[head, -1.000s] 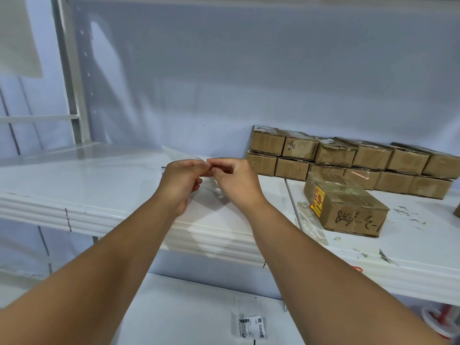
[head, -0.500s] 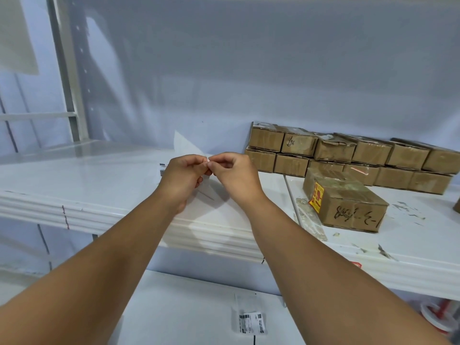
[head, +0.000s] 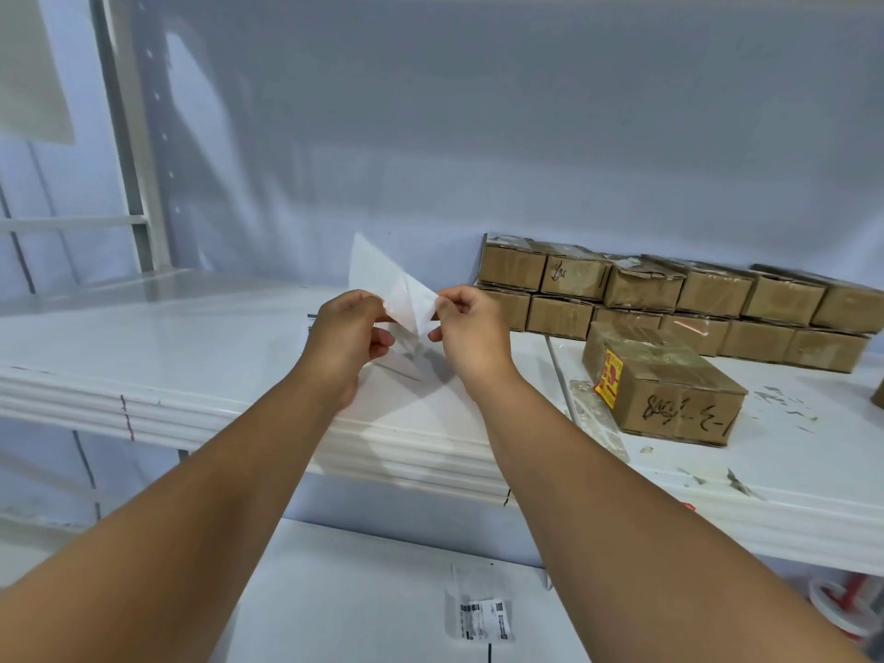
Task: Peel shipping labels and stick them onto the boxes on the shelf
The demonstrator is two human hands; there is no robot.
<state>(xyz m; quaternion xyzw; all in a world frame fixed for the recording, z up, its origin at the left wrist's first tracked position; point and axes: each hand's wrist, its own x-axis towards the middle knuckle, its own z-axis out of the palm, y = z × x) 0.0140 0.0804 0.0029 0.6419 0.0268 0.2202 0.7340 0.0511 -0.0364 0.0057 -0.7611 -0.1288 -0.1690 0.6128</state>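
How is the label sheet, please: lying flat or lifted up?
Lifted: the left hand and right hand pinch the label sheet, its corner raised above the shelf.

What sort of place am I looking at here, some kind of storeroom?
Most likely a stockroom or parcel-packing area: white metal shelving, a stacked row of small taped cardboard boxes along the wall, and the left hand and right hand pinching a label sheet.
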